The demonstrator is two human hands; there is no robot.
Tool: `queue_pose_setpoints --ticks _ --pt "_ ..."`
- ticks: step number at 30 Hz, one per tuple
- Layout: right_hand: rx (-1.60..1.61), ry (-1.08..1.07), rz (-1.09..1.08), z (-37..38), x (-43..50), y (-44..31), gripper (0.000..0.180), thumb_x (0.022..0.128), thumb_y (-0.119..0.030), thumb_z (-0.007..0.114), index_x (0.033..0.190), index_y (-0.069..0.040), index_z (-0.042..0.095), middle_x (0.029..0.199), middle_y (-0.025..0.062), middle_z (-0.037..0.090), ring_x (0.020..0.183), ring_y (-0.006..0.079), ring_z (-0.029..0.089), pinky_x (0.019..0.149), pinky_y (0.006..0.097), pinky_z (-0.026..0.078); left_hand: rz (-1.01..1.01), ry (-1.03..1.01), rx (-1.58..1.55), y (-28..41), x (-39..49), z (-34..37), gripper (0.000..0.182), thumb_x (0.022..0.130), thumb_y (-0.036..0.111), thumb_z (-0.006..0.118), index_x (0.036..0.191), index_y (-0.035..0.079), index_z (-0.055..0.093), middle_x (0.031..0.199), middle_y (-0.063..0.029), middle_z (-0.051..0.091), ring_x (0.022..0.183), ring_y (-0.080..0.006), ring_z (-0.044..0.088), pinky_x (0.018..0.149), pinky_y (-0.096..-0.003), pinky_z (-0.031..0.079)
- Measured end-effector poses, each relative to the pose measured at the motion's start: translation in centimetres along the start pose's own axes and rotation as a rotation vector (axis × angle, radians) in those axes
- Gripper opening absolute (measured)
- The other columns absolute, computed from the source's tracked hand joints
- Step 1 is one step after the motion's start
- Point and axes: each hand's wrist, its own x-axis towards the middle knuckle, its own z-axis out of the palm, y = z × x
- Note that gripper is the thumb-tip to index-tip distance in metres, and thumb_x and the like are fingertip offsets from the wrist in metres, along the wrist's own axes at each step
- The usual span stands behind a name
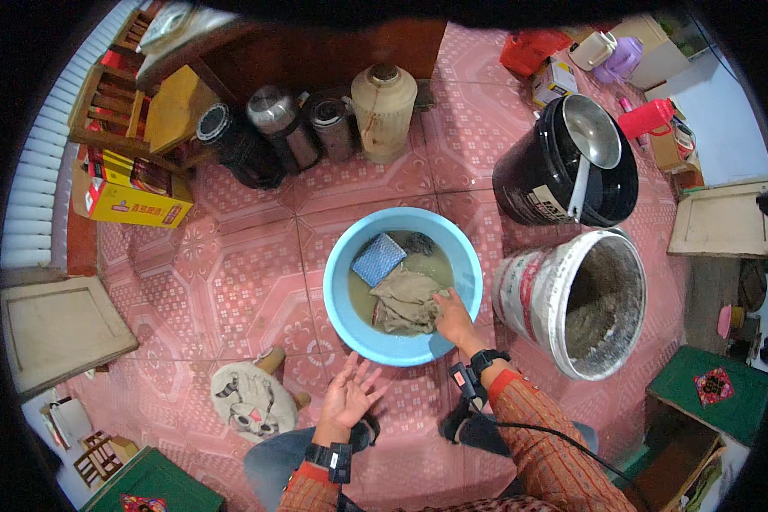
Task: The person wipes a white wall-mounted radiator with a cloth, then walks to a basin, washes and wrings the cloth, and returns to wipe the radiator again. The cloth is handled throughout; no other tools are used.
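A light blue plastic basin (336,301) stands on the tiled floor, holding murky water. In it lie a wet grey-brown cloth (406,297), a blue scouring sponge (379,259) and a dark mesh scrubber (420,244). The fingers of my right hand (451,318) are on the right edge of the cloth, inside the basin; whether they pinch it is hard to tell. My left hand (351,393) is held palm up with fingers apart, just outside the near left rim, with nothing in it.
At the right are a whitish bucket (531,297) with grey residue and a black bucket (525,169) with a metal ladle (592,131) across it. Vacuum flasks (384,121) line the far side. A small round stool (253,397) is left of my legs.
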Motion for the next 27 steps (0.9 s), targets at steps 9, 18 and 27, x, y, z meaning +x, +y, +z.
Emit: queue_pose_setpoints --ticks 9,18,27 --pt "-0.535 -0.557 -0.22 6.0 5.6 2.5 0.065 0.079 -0.037 0.063 0.139 -0.033 0.037 0.154 0.0142 0.002 0.135 0.051 0.01 0.105 0.0581 0.026 0.26 -0.182 0.219 2.8 13.0 3.6 0.064 0.091 0.038 0.05 0.146 0.021 0.022 0.152 -0.0098 0.014 0.137 -0.0316 0.02 0.107 -0.0569 0.014" --pt "-0.149 -0.066 -0.126 6.8 6.1 4.8 0.075 0.072 -0.043 0.068 0.135 -0.012 0.041 0.15 0.0162 0.018 0.135 0.0423 0.019 0.102 0.0577 0.029 0.314 0.053 0.48 1.1 24.2 -0.1 0.064 0.083 0.032 0.061 0.138 0.009 0.038 0.137 -0.0116 0.039 0.122 -0.0266 0.041 0.096 -0.0456 0.036" --pt "0.177 -0.161 -0.151 12.8 7.8 4.8 0.066 0.053 -0.023 0.08 0.111 -0.007 0.053 0.095 0.0152 0.065 0.09 0.0312 0.062 0.08 0.038 0.05 0.293 0.315 0.853 -2.4 28.1 -5.3 0.065 0.08 0.018 0.064 0.137 0.007 0.035 0.113 -0.0165 0.058 0.089 -0.0253 0.06 0.07 -0.0413 0.051"
